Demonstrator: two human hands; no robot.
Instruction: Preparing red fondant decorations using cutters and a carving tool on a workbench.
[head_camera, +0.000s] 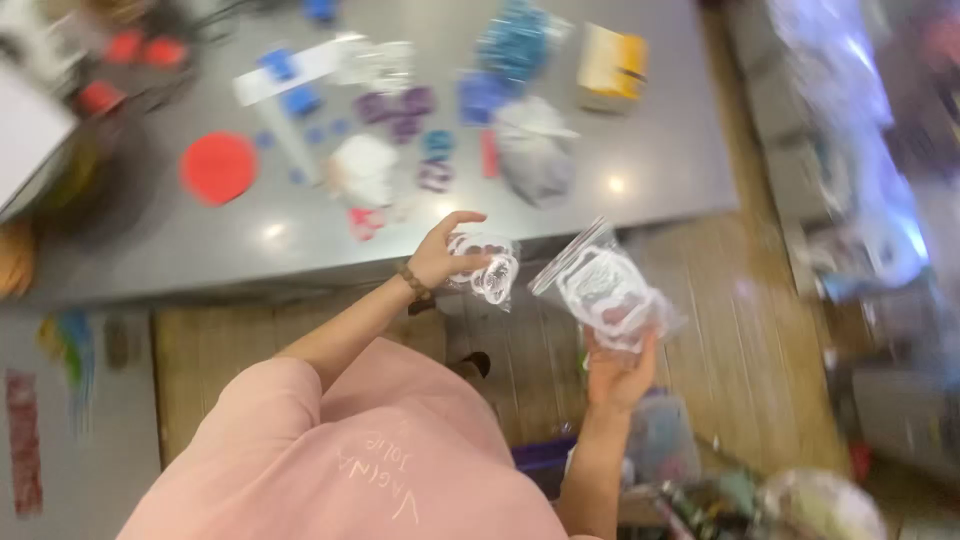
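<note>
Nearest, a person in a pink shirt stands over a wooden floor, both forearms raised in front of the chest.

The right hand is cupped palm up, its fingers closed around the bottom of a clear bag. This bag is tilted, its open end pointing up and toward the table, and it holds pale ring-shaped pieces. It hangs in the air above the floor, just short of the table's near edge.

The left hand, with a dark bead bracelet at the wrist, pinches a smaller clear bag between thumb and fingers. That smaller bag also holds pale rings and sits just beside the first bag without touching it, level with the table's near edge.

Beyond the hands lies a grey table, blurred by motion. Near its near edge, ahead of the left hand, are a white bundle and a small pink scrap. A grey-white bag lies ahead of the right hand. Toward the left edge is a red disc. Further back are purple pieces, blue blocks and a bag of blue items. A yellow box stands toward the far right corner.
</note>
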